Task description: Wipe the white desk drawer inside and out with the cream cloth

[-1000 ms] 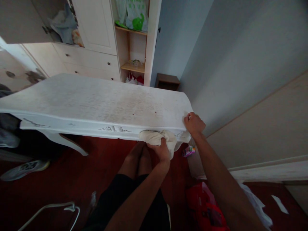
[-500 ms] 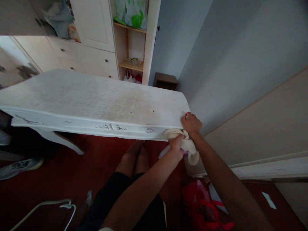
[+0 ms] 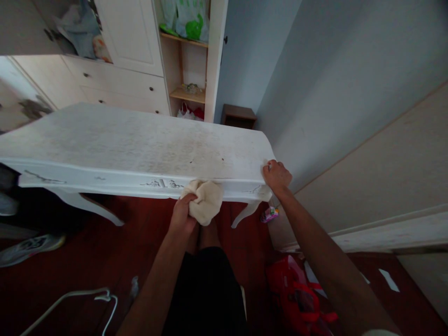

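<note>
A crumpled cream cloth [image 3: 206, 201] is bunched in my left hand [image 3: 184, 212], pressed against the carved front face of the white table [image 3: 241, 149]. It covers part of the trim just right of the middle carving. My right hand [image 3: 277, 175] is closed on the table's front right corner, with fingers curled and the fingertips partly hidden. Grey-brown smudges and two small dark marks show on the tabletop.
Behind the table stands a white cabinet [image 3: 131, 35] with drawers and open shelves. A small brown box-like unit [image 3: 240, 112] is by the wall. On the red floor lie a red bag [image 3: 289, 289], a white hanger [image 3: 70, 295] and a shoe [image 3: 33, 249].
My left hand has moved the cloth leftward along the table's front, from near the right corner toward the middle. The front right table leg now shows. My right hand stays at the corner.
</note>
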`<control>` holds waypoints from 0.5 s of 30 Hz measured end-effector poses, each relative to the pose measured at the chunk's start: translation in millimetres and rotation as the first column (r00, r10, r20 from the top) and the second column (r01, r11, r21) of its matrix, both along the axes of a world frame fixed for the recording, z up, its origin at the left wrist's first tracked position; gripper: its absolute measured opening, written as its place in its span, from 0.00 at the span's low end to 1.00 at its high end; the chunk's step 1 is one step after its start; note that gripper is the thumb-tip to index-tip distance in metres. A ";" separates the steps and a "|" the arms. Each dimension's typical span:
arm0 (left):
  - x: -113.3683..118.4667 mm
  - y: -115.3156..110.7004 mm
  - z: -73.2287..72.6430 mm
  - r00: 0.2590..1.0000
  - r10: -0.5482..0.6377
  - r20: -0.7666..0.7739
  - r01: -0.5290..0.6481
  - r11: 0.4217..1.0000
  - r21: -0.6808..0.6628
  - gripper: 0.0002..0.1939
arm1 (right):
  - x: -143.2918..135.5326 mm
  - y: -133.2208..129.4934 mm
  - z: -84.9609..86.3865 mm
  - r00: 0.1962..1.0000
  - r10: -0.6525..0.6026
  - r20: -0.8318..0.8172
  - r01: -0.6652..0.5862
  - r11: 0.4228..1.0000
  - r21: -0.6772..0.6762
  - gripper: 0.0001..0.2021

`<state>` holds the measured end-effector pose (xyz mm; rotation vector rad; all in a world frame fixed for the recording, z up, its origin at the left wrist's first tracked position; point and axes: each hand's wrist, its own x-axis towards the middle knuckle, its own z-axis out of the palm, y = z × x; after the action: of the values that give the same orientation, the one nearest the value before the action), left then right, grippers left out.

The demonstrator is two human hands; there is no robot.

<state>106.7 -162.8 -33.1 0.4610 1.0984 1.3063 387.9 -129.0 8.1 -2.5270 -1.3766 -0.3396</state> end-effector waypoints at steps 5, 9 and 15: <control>-44.8 14.9 -10.4 0.951 0.285 -0.117 -0.274 0.956 0.103 0.22 | -0.4 0.2 -1.9 1.000 -0.012 0.001 0.012 1.000 0.013 0.18; -75.5 32.6 -32.0 0.885 0.392 -0.251 -0.349 0.915 0.201 0.23 | 0.3 1.6 -5.0 1.000 -0.018 0.020 0.018 1.000 0.019 0.18; -39.0 30.6 -78.7 0.701 0.529 -0.478 -0.264 0.815 0.516 0.38 | -0.8 0.1 -6.1 0.998 -0.039 0.047 0.039 0.999 0.016 0.18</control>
<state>67.7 -132.2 -111.8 1.0599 1.5197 1.8790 387.1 -128.9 2.0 -2.5524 -1.3378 -0.4174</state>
